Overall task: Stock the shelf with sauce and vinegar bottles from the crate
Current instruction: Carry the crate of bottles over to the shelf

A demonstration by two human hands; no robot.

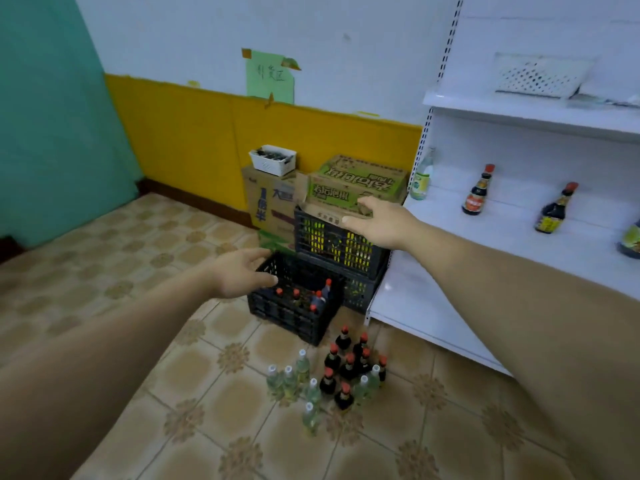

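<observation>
A black plastic crate (pixel 294 318) stands on the tiled floor with several red-capped dark sauce bottles (pixel 320 296) inside. My left hand (pixel 242 271) hovers open at the crate's upper left rim, holding nothing. My right hand (pixel 381 221) reaches out open, in front of a second black crate (pixel 339 245) and a cardboard box. On the floor in front stand several dark sauce bottles (pixel 348 367) and several clear vinegar bottles (pixel 294 377). The white shelf (pixel 485 223) on the right holds two dark sauce bottles (pixel 476 195) and a clear bottle (pixel 420 180).
Cardboard boxes (pixel 353 183) and a small white basket (pixel 273 160) are stacked against the yellow wall behind the crates. A white perforated basket (pixel 540 76) sits on the upper shelf. Another bottle (pixel 630 240) shows at the right edge. Bare tiled floor lies to the left.
</observation>
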